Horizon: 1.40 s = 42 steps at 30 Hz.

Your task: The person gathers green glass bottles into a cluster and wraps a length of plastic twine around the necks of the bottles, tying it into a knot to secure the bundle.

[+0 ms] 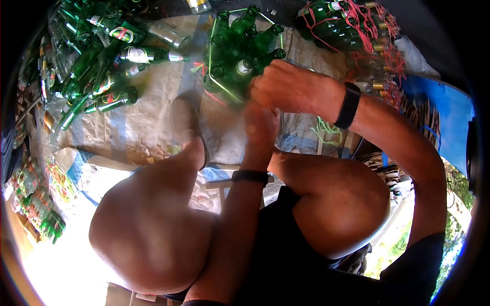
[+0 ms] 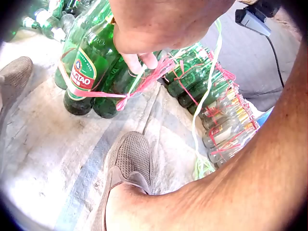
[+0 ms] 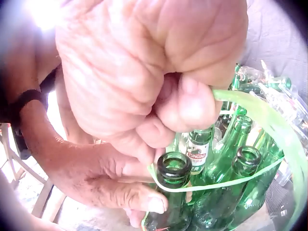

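Note:
Green glass bottles (image 1: 268, 38) stand upright in a bundle, with a pale green plastic strap (image 3: 226, 184) looped round their necks. My right hand (image 1: 296, 86) is at the bundle's near right edge. Its curled fingers grip the strap's free end, which arcs away to the right in the right wrist view. Just below it, my left hand (image 3: 106, 178) lies against the nearest bottle neck (image 3: 172, 175), its thumb alongside. In the left wrist view its fingertips (image 2: 148, 60) pinch the green strap. A pink tie (image 2: 103, 94) girds the bundle lower down, knotted at a corner.
Loose green and clear bottles (image 1: 122, 53) lie heaped on the left. At the right stand more bottles bound with pink ties (image 1: 357, 23). A tangle of green strap (image 1: 326, 131) lies on the pale ground sheet (image 1: 148, 107). My shoes (image 2: 130, 156) are close to the bundle.

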Each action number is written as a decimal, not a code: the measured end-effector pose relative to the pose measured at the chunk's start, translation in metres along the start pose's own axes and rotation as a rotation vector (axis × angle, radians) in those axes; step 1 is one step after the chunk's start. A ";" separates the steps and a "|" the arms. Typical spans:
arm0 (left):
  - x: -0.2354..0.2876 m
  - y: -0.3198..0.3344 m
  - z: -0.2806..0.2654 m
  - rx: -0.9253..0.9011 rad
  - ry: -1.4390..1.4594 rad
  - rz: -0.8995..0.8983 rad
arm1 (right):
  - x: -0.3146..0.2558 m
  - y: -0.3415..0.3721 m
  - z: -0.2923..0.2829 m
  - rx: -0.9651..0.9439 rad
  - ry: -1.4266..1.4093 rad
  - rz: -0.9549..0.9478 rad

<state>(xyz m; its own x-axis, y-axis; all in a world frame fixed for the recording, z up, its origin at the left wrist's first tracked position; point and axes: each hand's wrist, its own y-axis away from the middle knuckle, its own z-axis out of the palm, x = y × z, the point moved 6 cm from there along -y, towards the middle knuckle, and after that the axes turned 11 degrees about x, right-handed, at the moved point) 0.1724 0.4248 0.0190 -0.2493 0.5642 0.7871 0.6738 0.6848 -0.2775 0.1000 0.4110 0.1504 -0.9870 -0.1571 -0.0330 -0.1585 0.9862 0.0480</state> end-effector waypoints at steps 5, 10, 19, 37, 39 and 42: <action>0.004 -0.010 -0.008 -0.019 0.144 -0.025 | 0.012 -0.003 0.006 -0.126 0.059 0.041; 0.014 -0.018 -0.016 0.011 0.147 -0.046 | 0.033 -0.009 0.005 -0.177 -0.053 0.075; 0.011 -0.020 -0.012 -0.084 0.206 -0.159 | 0.053 -0.013 0.002 -0.136 -0.219 0.192; 0.012 -0.023 -0.014 0.014 0.303 -0.097 | 0.065 0.008 0.008 0.067 -0.214 0.332; 0.014 -0.024 -0.015 0.045 0.320 -0.068 | 0.064 0.012 0.011 0.100 -0.185 0.347; 0.016 -0.027 -0.017 -0.024 0.345 -0.149 | 0.062 0.015 0.013 0.198 -0.113 0.336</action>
<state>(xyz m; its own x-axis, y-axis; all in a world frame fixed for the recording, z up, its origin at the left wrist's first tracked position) 0.1622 0.4075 0.0487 -0.0993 0.2681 0.9583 0.6652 0.7341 -0.1364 0.0366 0.4171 0.1360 -0.9724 0.1713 -0.1585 0.1909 0.9745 -0.1181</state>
